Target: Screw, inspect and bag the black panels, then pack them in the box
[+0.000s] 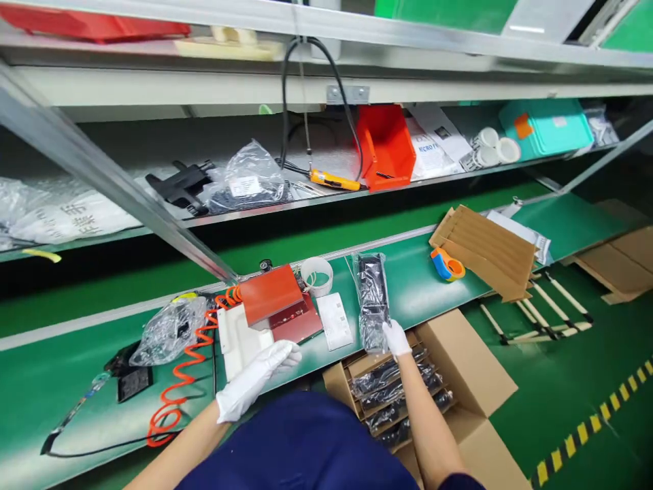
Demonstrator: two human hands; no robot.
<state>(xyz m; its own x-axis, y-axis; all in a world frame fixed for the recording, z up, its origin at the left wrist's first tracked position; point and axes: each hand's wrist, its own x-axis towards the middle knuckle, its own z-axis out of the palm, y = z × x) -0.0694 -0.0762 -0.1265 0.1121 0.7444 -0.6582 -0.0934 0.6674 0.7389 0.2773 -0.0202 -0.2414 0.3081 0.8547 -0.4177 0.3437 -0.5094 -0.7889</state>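
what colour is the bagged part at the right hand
The bagged part is black, shown in the head view.

Location: a workshop of the factory type, fitted for assembly and packing. Indicators: a long green workbench [413,292] under a metal-framed shelf [334,146]; a power screwdriver [335,180] hung on a cable; a red parts bin [368,146]; an orange coiled hose [232,294]; a divided carton [469,361] of bagged parts; yellow-and-black striped marking [583,432] on the green floor [551,395].
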